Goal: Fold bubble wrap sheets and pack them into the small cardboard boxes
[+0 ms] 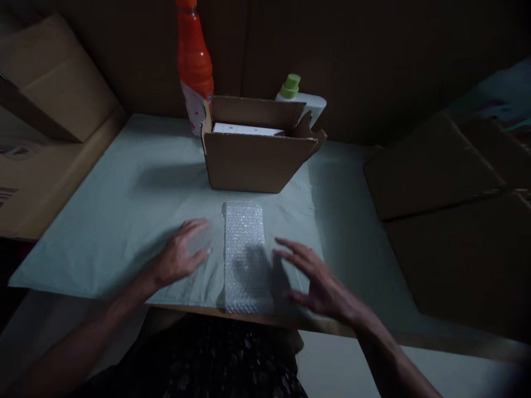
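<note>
spread left hand (pixel 182 257) and right hand (pixel 315 279) flank a clear rectangular bubble-wrap strip (pixel 244 254) at the worktop (pixel 124 210) edge; a nudge could drop it.

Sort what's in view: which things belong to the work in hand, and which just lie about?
In hand: bubble wrap strip between open left hand and right hand; likely the open cardboard box behind it.
Lying about: orange bottle, green-capped bottle, flat cardboard, boxes at left.
</note>
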Action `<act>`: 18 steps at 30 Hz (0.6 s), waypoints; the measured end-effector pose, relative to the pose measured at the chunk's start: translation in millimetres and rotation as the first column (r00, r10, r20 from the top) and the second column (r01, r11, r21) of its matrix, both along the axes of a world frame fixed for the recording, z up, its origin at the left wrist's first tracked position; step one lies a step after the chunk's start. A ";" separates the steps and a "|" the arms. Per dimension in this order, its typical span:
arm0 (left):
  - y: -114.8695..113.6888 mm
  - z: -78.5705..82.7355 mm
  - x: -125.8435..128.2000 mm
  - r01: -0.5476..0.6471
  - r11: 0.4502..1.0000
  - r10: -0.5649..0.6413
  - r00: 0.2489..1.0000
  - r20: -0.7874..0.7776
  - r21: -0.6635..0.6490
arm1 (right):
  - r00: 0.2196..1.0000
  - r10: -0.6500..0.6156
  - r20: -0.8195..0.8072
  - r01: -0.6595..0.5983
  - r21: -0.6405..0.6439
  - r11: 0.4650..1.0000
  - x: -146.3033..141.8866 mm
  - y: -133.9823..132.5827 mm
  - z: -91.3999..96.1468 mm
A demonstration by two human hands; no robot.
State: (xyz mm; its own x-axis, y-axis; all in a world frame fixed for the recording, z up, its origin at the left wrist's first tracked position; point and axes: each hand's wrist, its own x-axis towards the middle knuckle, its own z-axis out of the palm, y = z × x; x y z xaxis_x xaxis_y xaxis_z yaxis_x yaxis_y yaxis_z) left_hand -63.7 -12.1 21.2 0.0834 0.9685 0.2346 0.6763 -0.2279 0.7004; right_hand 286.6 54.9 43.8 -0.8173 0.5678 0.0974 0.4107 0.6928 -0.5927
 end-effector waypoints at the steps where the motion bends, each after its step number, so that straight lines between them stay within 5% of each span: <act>1: -21.7 3.6 5.8 0.108 0.994 -0.108 0.994 -0.019 -0.015 | 0.997 0.055 0.045 -0.055 0.000 0.998 1.2 -21.9 -0.4; 4: -68.4 10.7 30.4 0.321 0.941 -0.328 0.944 -0.047 -0.111 | 0.996 0.068 0.062 -0.073 0.081 0.994 -12.3 -65.2 -12.8; 8: -90.9 6.4 59.6 0.368 0.920 -0.381 0.920 -0.090 -0.133 | 0.986 -0.109 -0.130 0.132 0.191 0.973 -37.9 -76.2 -34.1; 13: -90.6 -6.5 69.4 0.181 0.983 -0.180 0.982 -0.058 0.019 | 0.943 -0.242 -0.227 0.218 -0.126 0.968 -48.4 -79.9 -36.0; 18: -90.8 -25.5 68.5 -0.125 0.986 0.137 0.985 0.103 -0.114 | 0.863 -0.461 -0.207 0.332 -0.455 0.826 -43.1 -97.9 -24.3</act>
State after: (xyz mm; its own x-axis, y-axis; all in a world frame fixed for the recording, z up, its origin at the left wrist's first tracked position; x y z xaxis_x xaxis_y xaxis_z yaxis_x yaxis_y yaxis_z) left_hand 4.9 -102.9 -4.3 -0.0665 0.9893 0.1299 0.6125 -0.0623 0.7880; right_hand 243.5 -43.0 19.5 -0.4795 0.8775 -0.0050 0.3588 0.1909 -0.9137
